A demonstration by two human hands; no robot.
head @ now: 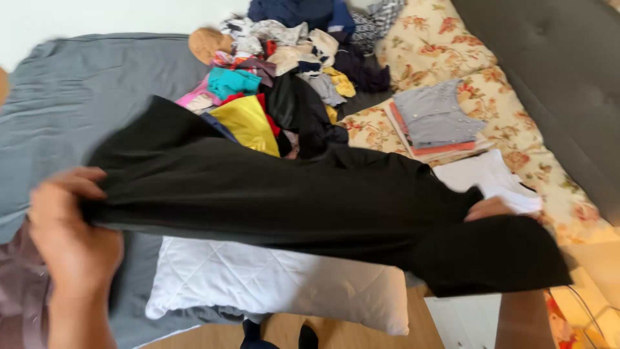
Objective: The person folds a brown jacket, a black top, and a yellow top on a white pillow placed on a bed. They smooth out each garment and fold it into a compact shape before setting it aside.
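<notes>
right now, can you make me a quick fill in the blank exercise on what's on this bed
1. Both hands hold a spread-out garment whose colour is ____.
2. Under it lies a quilted pillow whose colour is ____.
3. The folded stack on the floral sheet has a ____ garment on top.
4. In the unsorted clothes pile, the teal piece lies above a ____ one.

Missing words: black; white; grey; yellow

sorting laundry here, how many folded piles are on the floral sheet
2. A grey-topped folded stack lies on the floral sheet by the sofa; a white folded pile sits just below it, beside the right hand. The held black garment may hide more.
</notes>
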